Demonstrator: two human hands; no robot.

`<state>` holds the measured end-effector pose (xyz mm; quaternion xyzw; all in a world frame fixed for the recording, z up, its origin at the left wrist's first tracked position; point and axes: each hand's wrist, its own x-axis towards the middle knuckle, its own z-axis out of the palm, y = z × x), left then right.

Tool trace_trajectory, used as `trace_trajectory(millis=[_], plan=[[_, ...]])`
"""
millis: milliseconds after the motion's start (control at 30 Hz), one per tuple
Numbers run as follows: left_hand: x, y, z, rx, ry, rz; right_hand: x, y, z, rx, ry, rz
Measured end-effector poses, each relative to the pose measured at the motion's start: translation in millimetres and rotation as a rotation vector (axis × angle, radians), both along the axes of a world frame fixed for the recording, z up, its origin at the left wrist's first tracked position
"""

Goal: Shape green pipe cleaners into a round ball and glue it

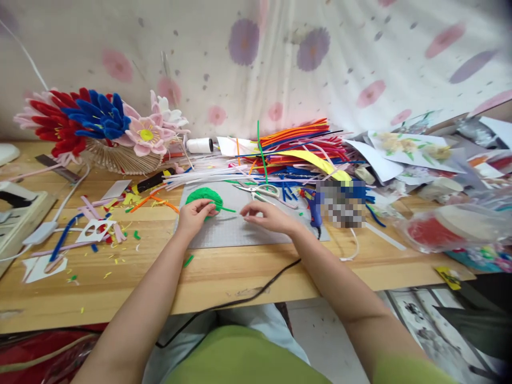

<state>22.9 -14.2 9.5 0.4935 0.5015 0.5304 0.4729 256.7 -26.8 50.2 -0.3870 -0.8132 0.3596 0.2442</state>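
My left hand (196, 216) is closed, thumb and fingers pinched on the lower edge of a round green fuzzy pipe-cleaner leaf (205, 195). From it a short green stem (229, 210) points right. My right hand (267, 216) hovers just right of that stem, apart from it, fingers loosely curved with nothing visible between them. Under both hands lies a grey cutting mat (248, 234). Scissors (269, 190) with pale handles rest on the mat behind my right hand. To its right is a blue glue gun (314, 208).
Bundles of coloured pipe cleaners (302, 136) lie along the back. A basket (126, 159) of fuzzy flowers stands at the left, with scraps in front. A black cable (256, 294) crosses the table's front edge. Plastic-wrapped items (452, 226) crowd the right.
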Motion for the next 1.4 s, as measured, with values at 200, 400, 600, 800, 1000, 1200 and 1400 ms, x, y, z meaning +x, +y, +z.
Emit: trace_trajectory(millis=[200, 400, 600, 800, 1000, 1200, 1400], plan=[[-4.6, -0.6, 3.9, 0.036, 0.009, 0.129, 134.3, -43.9, 11.5, -0.269, -0.034, -0.332], [-8.3, -1.8, 10.4, 0.059, -0.073, 0.187, 247.6, -56.1, -6.2, 0.0, 0.234, -1.252], [-12.8, 1.7, 4.3, 0.08, -0.054, 0.274, 269.1, -48.5, -32.8, -0.148, 0.246, -1.171], [-11.6, -0.7, 4.0, 0.073, -0.022, 0.292, 274.1, -44.6, -43.3, -0.121, 0.25, -1.157], [-12.3, 1.2, 1.9, 0.108, -0.037, 0.298, 272.3, -45.3, -42.4, -0.129, 0.28, -1.174], [-13.2, 0.9, 1.9, 0.097, -0.023, 0.319, 265.3, -47.8, -32.7, -0.152, 0.259, -1.193], [-12.8, -0.8, 4.5, 0.107, -0.04, 0.313, 261.6, -46.3, -16.5, -0.087, 0.235, -1.233]])
